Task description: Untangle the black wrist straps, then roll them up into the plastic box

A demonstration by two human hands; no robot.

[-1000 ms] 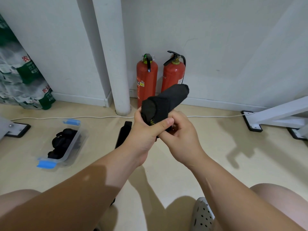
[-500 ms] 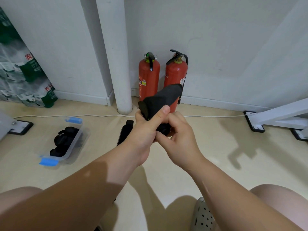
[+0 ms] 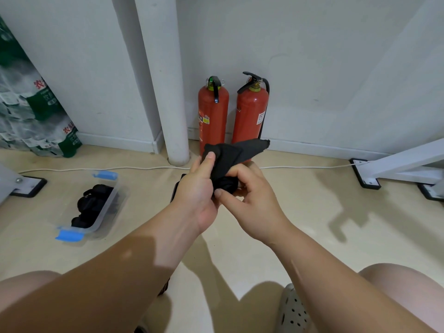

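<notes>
Both hands hold one black wrist strap (image 3: 230, 156) in front of me, above the floor. My left hand (image 3: 199, 188) pinches its upper fold with the thumb on top. My right hand (image 3: 252, 198) grips the rolled part below, fingers curled round it. The strap's free end sticks out to the upper right. A clear plastic box (image 3: 109, 207) with blue latches lies on the floor at the left, holding several rolled black straps (image 3: 92, 207). Another black strap (image 3: 175, 191) lies flat on the floor, mostly hidden behind my left wrist.
Two red fire extinguishers (image 3: 212, 116) stand against the wall beside a white pipe (image 3: 165, 92). A white cable (image 3: 96, 168) runs along the floor. White frame legs (image 3: 394, 167) with black feet sit right. Shrink-wrapped bottle packs (image 3: 28, 111) lean far left. My knees and a shoe (image 3: 292, 311) are near.
The roll has moved lower between my hands and the free end has grown shorter and flatter, now pointing to the right. My left thumb has shifted onto the upper fold.
</notes>
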